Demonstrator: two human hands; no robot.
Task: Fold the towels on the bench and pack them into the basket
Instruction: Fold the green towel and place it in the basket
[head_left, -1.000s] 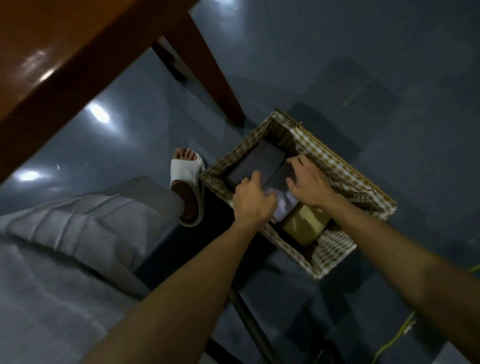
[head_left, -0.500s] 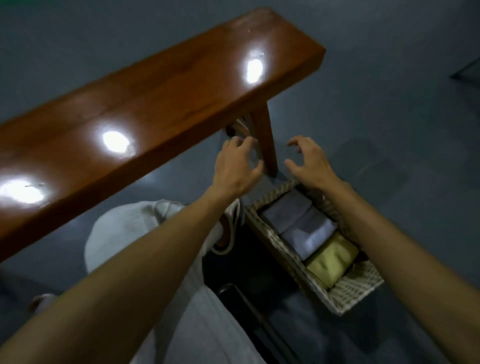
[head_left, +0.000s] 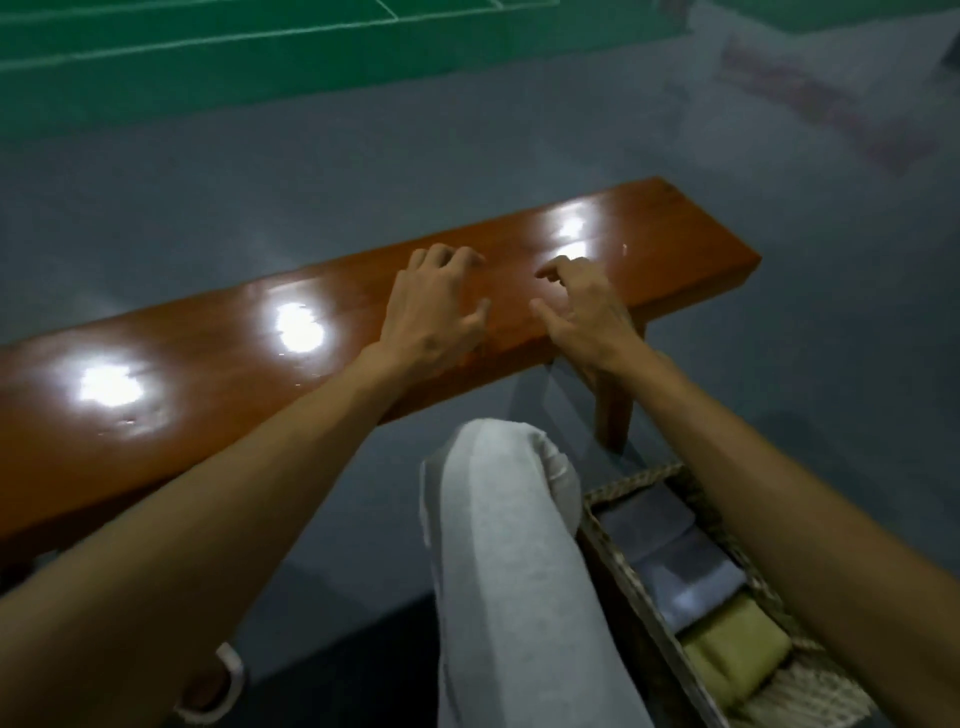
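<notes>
A glossy brown wooden bench (head_left: 208, 374) runs across the middle of the view, and I see no towel on it. My left hand (head_left: 434, 306) and my right hand (head_left: 584, 306) hover side by side over its right part, fingers loosely curled, holding nothing. At the lower right, the wicker basket (head_left: 644, 587) stands on the floor. Inside it lie two folded grey towels (head_left: 675, 551) and a folded yellow-green towel (head_left: 732, 660). My right forearm crosses over the basket's right side.
My knee in light grey trousers (head_left: 509, 561) rises between the bench and the basket. A white sandal (head_left: 218, 686) shows at the bottom left. The floor is grey-blue, with a green court surface (head_left: 260, 47) beyond. A bench leg (head_left: 615, 410) stands close to the basket.
Both hands have left the towels in the basket and risen over the bench top. The view has tilted up from the basket to the bench.
</notes>
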